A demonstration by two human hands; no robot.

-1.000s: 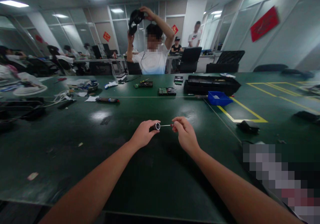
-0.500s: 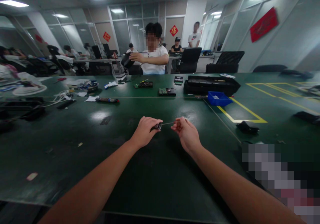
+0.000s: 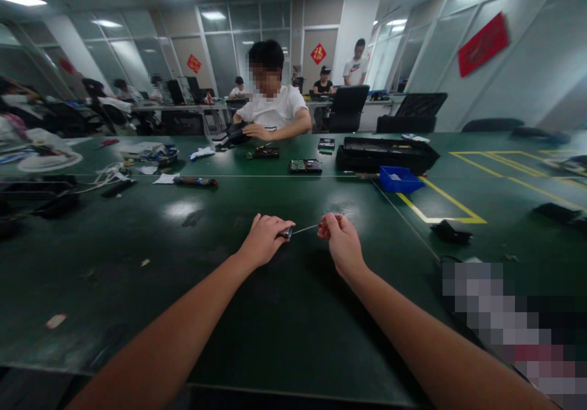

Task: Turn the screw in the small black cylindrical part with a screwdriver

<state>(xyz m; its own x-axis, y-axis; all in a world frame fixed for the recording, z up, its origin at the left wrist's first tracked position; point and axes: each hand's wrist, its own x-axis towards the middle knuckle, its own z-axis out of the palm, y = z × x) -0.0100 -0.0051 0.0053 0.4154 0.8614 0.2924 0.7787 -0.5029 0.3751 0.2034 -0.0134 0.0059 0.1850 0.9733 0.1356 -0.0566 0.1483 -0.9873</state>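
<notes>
My left hand [image 3: 266, 237] is closed around a small dark cylindrical part [image 3: 287, 233] with a shiny end, held between thumb and fingers above the green table. Most of that part is hidden by the fingers. In my right hand [image 3: 340, 239], fingers pinch a thin metal rod [image 3: 306, 229], which points left and slightly down toward the part. The rod's tip is close to the part's shiny end; I cannot tell whether they touch. My right fingers cover the other end of the rod, so any handle is hidden.
Across the green table [image 3: 247, 349], a co-worker [image 3: 279, 107] handles a black object [image 3: 236, 134]. Opened drives [image 3: 306, 165], a long black housing [image 3: 385, 156] and a blue bin [image 3: 401, 179] stand beyond my hands. A dark tube-shaped tool [image 3: 196, 181] lies left.
The part in my left hand has turned, so its round open end shows less. The rod slants more downward to the left. Across the table, the co-worker has lowered the black object.
</notes>
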